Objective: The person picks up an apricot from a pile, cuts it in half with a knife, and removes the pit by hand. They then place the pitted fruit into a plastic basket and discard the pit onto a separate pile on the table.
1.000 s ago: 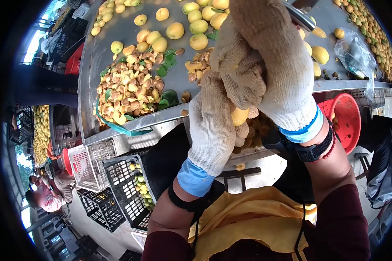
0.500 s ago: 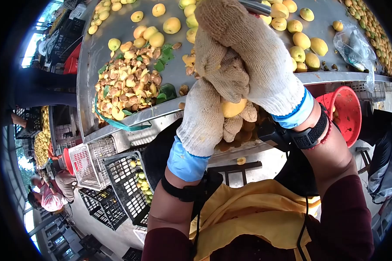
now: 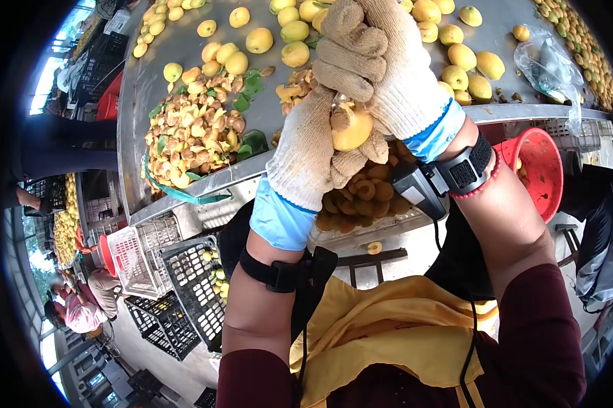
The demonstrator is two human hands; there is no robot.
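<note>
My left hand (image 3: 303,146), in a tan knit glove with a blue cuff, is closed round a yellow fruit (image 3: 352,129). A paler tan patch and a shiny spot show at the fruit's upper end. Just above it, my gloved right hand (image 3: 361,51) is a fist with its fingers curled down. The metal tool seen at this fist half a second ago is now mostly hidden, and its kind cannot be told. Beside the hands lies a heap of brown-yellow scraps (image 3: 191,132) on the metal table (image 3: 197,54).
Whole yellow fruits (image 3: 463,58) are scattered across the table, with a plastic bag (image 3: 548,68) at right. Beneath my hands is a crate of brownish fruit pieces (image 3: 361,197). A red bucket (image 3: 537,173) stands right, black crates (image 3: 197,289) left. Another person (image 3: 82,309) sits far left.
Both hands have moved slightly up and left. My right fist has turned, its fingers now facing me, and the metal tool has gone from sight. More of the held fruit shows.
</note>
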